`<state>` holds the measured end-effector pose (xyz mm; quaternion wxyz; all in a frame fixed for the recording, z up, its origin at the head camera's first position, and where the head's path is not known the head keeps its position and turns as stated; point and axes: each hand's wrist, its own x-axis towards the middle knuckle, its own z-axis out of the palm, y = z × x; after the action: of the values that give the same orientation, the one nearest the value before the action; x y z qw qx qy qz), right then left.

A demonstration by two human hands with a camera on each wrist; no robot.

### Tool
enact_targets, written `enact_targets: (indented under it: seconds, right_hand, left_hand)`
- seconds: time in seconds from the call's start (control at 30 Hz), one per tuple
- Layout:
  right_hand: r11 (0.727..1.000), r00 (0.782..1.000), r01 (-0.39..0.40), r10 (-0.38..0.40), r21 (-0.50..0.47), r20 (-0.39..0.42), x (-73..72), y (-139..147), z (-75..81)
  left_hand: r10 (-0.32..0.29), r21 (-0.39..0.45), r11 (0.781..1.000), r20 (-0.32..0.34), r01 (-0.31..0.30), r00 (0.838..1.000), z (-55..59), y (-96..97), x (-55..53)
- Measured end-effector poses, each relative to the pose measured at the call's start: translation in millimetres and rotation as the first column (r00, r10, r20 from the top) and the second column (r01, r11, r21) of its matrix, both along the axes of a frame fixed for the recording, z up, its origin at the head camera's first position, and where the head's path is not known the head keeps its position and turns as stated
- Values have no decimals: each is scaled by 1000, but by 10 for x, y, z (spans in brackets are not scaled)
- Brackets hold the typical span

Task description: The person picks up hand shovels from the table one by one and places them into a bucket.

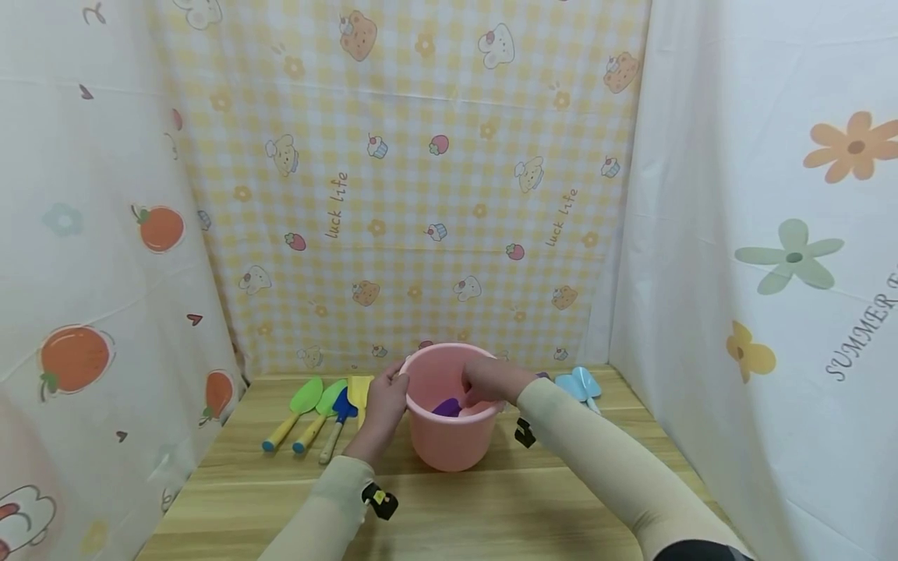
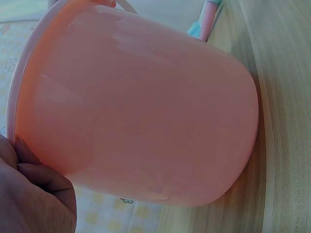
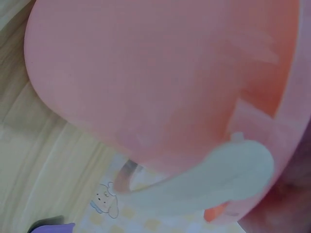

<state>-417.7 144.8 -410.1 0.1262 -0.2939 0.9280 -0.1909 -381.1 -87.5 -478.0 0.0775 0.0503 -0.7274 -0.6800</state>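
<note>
A pink plastic bucket [image 1: 451, 444] stands upright on the wooden table. My left hand [image 1: 388, 405] grips its rim on the left side, and the left wrist view shows the thumb and curled fingers [image 2: 46, 179] at that rim. Over the opposite rim my right hand [image 1: 491, 379] reaches down into the bucket. Inside, a purple toy shovel [image 1: 446, 407] lies near the right fingers; I cannot tell whether they hold anything. A white handle [image 3: 218, 177] hangs on the bucket's outer side in the right wrist view.
Left of the bucket lie green shovels [image 1: 306, 395], a blue shovel [image 1: 342, 407] and a yellow one [image 1: 360, 389]. Light blue shovels [image 1: 581, 383] are at the right. A purple piece [image 3: 53, 228] shows on the table. Patterned curtains [image 1: 435, 187] enclose the table on three sides.
</note>
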Motion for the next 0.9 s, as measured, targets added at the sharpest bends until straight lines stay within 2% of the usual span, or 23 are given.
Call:
enact_targets:
  seconds: [0.07, 0.2, 0.5, 0.6, 0.9]
  right_hand:
    - [1000, 1000, -5, 5, 14, -21, -7, -13, -13]
    - [999, 1000, 28, -27, 16, -12, -6, -29, -42]
    - [995, 997, 70, -67, -69, 39, 55, -26, -64]
    - [992, 994, 96, -91, -77, 60, 36, -46, -67]
    - [994, 994, 106, -106, 19, 1, -40, -102, -103]
  left_hand:
    - [-3, -1, 1000, -4, 3, 1000, 7, 4, 2]
    - [-12, -1, 1000, -9, 12, 1000, 10, 4, 3]
    - [-20, 4, 1000, 6, 20, 1000, 12, -9, 11]
    - [-14, -1, 1000, 9, 14, 1000, 19, -7, 8]
    - [-2, -5, 1000, 11, 2, 1000, 41, -1, 11]
